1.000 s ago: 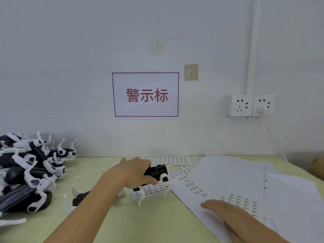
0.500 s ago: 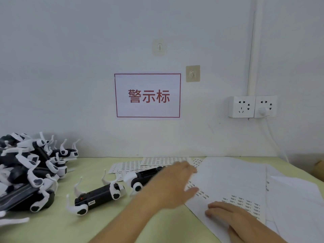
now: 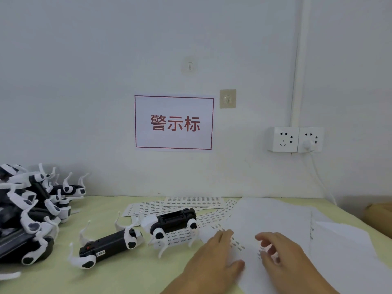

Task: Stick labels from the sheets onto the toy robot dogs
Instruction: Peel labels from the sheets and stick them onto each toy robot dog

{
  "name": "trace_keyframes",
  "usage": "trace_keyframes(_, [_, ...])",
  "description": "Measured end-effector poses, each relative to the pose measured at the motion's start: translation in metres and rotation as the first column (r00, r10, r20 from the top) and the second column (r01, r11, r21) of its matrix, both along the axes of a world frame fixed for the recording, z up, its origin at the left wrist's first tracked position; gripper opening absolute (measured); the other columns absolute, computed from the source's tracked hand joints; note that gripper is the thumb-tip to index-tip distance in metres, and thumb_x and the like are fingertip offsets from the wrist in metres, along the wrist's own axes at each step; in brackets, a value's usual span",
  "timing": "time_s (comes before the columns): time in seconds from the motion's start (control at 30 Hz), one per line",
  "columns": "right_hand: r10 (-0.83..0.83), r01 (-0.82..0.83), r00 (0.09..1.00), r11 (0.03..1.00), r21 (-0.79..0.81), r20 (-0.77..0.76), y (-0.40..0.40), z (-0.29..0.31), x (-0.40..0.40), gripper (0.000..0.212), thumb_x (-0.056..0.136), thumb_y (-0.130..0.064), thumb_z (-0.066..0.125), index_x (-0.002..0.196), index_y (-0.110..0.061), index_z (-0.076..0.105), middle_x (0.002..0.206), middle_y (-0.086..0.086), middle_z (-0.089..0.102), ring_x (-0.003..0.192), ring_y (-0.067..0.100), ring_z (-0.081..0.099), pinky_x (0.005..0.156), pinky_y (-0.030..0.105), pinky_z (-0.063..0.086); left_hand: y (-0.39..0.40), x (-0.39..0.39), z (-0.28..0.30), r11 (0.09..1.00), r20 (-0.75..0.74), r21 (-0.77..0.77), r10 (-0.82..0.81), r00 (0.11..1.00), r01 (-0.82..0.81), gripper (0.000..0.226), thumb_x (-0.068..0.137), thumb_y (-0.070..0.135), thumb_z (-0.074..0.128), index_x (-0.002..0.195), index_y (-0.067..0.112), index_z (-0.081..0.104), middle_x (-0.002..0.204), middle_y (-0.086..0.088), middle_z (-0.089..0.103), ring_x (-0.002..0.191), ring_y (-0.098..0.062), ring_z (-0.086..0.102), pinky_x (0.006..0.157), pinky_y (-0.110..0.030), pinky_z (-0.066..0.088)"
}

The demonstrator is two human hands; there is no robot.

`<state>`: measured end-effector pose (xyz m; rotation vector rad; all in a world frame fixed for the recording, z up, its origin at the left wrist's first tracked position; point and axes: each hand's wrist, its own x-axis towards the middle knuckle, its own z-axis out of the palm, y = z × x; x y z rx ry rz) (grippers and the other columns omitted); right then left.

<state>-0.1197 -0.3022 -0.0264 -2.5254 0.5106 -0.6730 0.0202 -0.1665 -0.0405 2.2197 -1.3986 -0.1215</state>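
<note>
1. The left hand [image 3: 214, 257] lies flat, fingers straight, on the near left edge of a large white sheet [image 3: 273, 221] and holds nothing.
2. The right hand [image 3: 282, 259] rests on the same sheet just beside the left one; its fingers are bent down toward a patch of small labels [image 3: 240, 246], but whether it pinches one I cannot tell, as the fingertips are blurred.
3. The labels' print is too small to read.
4. More label sheets [image 3: 191, 203] lie fanned near the counter's [image 3: 131, 276] far edge, by the wall.
5. One dog [image 3: 172, 222], black body with white legs, lies partly on these sheets toward the middle of the counter, just left of the hands.
6. A second dog [image 3: 109, 247] lies to its left, nearer the front edge, with a small white label on its black flank and a red mark near it; the label's text is unreadable.
7. A pile of dogs [image 3: 27, 211] fills the counter's left edge.
8. On the wall a red-bordered white sign [image 3: 174, 123] reads "警示标" in red.
9. Right of it sits a double white socket [image 3: 294, 139] with a white plug and cable in its right half.
10. Two small adhesive hooks [image 3: 227, 98] are fixed above the sign.
11. Further plain white sheets overlap toward the counter's right edge.
</note>
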Motion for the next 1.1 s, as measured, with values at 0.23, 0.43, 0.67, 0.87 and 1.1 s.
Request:
trace_keyframes(0.23, [-0.121,0.138,0.96,0.989,0.052,-0.254,0.005,0.012,0.031,0.058,0.094,-0.045,0.055,0.144,-0.021,0.039,0.11,-0.01,0.056,0.106,0.008,0.054,0.093,0.023,0.043,0.001,-0.002,0.001,0.997,-0.072,-0.072,-0.003,0.997,-0.002,0.076,0.086,0.056,0.052,0.15,0.029,0.02,0.153,0.018,0.025,0.133,-0.012,0.042,0.107,-0.036,0.04])
trace_keyframes(0.43, [-0.145,0.219,0.944,0.947,0.235,-0.297,0.006,0.017,0.056,0.055,0.083,-0.031,0.068,0.132,-0.013,0.051,0.119,-0.001,0.06,0.108,0.015,0.06,0.091,0.025,0.049,0.001,0.002,-0.003,0.99,-0.074,-0.14,0.026,0.997,-0.036,0.075,0.087,0.053,0.056,0.148,0.028,0.02,0.15,0.02,0.023,0.128,-0.01,0.045,0.103,-0.033,0.042])
trace_keyframes(0.67, [-0.071,0.041,0.997,0.81,0.585,0.029,0.003,0.009,0.051,0.012,0.084,-0.012,0.073,0.093,-0.018,0.077,0.082,-0.001,0.072,0.075,0.008,0.067,0.063,0.017,0.044,0.001,0.001,-0.002,0.951,-0.02,-0.306,0.041,0.999,-0.045,0.06,0.091,0.036,0.057,0.141,0.035,0.024,0.147,0.024,0.025,0.123,0.004,0.037,0.091,-0.015,0.029])
trace_keyframes(0.87, [0.011,-0.14,0.978,0.777,0.613,0.21,0.01,0.005,0.046,0.019,0.092,-0.017,0.068,0.076,-0.019,0.078,0.075,0.002,0.075,0.067,0.012,0.07,0.061,0.022,0.052,0.002,0.001,0.0,0.902,0.044,-0.429,0.077,0.996,-0.05,0.041,0.097,0.028,0.053,0.134,0.034,0.037,0.149,0.027,0.028,0.133,0.003,0.035,0.104,-0.011,0.03])
trace_keyframes(1.1, [0.052,-0.337,0.919,0.618,0.71,0.39,0.013,0.0,0.049,0.017,0.09,0.0,0.065,0.091,-0.008,0.079,0.094,0.015,0.076,0.09,0.029,0.074,0.079,0.033,0.059,0.004,0.002,-0.002,0.869,0.089,-0.487,0.148,0.985,-0.086,0.029,0.102,0.037,0.045,0.131,0.033,0.047,0.142,0.025,0.042,0.13,0.006,0.038,0.102,-0.011,0.032])
